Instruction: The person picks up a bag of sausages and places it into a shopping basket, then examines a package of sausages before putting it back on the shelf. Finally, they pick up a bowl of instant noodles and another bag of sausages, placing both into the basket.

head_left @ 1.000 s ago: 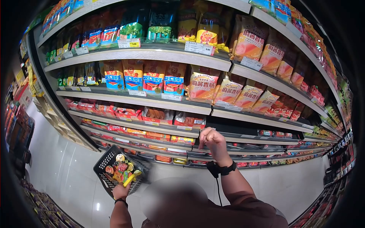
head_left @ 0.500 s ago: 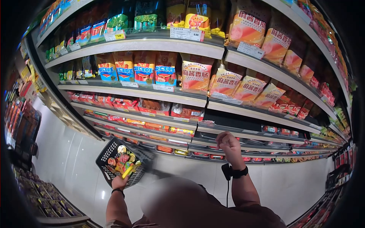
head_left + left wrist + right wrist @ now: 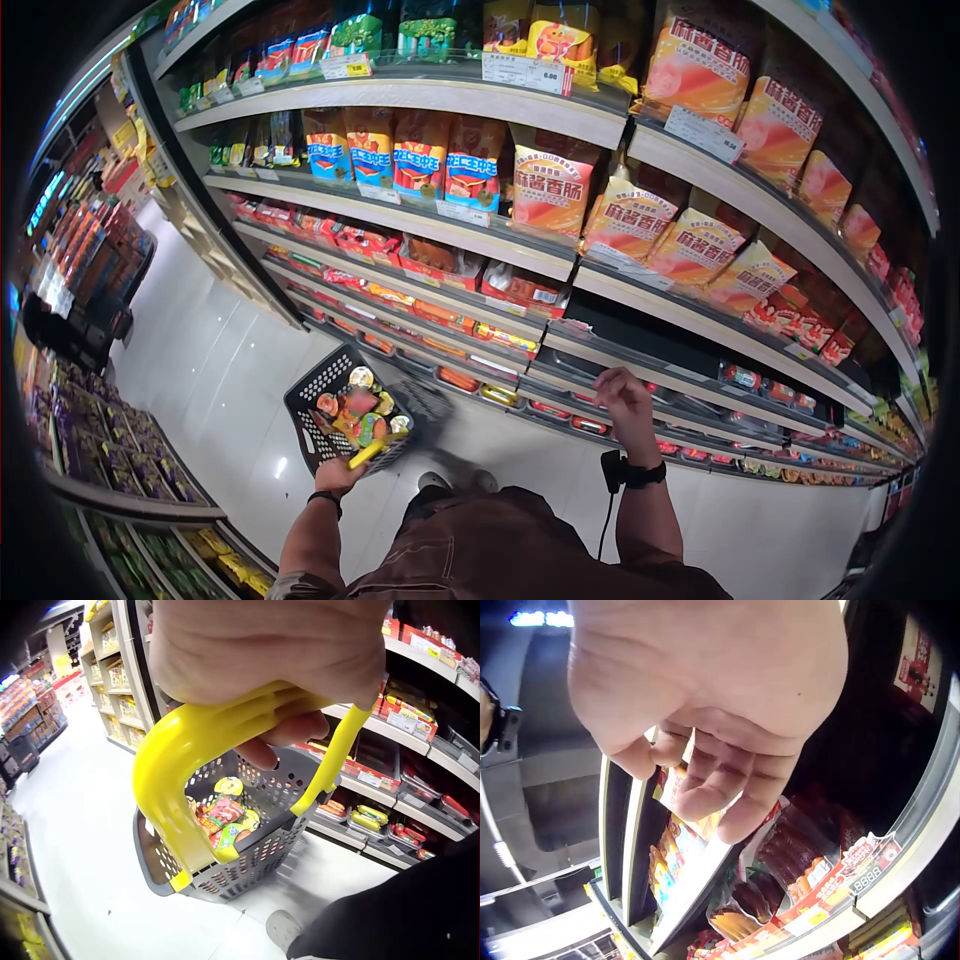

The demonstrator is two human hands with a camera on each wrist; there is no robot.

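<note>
My left hand [image 3: 338, 477] grips the yellow handle [image 3: 169, 780] of a dark grey plastic shopping basket [image 3: 281, 851], the fingers wrapped round it. Inside the basket lie several packaged foods [image 3: 362, 412], among them round-lidded tubs and a red packet [image 3: 222, 814]. My right hand [image 3: 628, 405] hangs in front of the lower shelves with loosely curled fingers and holds nothing. In the right wrist view its fingers [image 3: 739, 817] overlap packs of dark sausages [image 3: 791, 851] on a shelf behind them.
Tall shelves [image 3: 400, 95] carry sausage packets [image 3: 550, 185] across the front. One lower shelf has a dark gap [image 3: 640, 325] near the right hand. A second display [image 3: 120, 440] stands at the left along the pale tiled floor [image 3: 235, 385]. My shoes [image 3: 455, 482] are below, close to the basket.
The head view has swung, bringing my shoes into sight. My right hand has drawn back from the lower shelf, its fingers loosening. My left hand keeps its grip on the basket handle.
</note>
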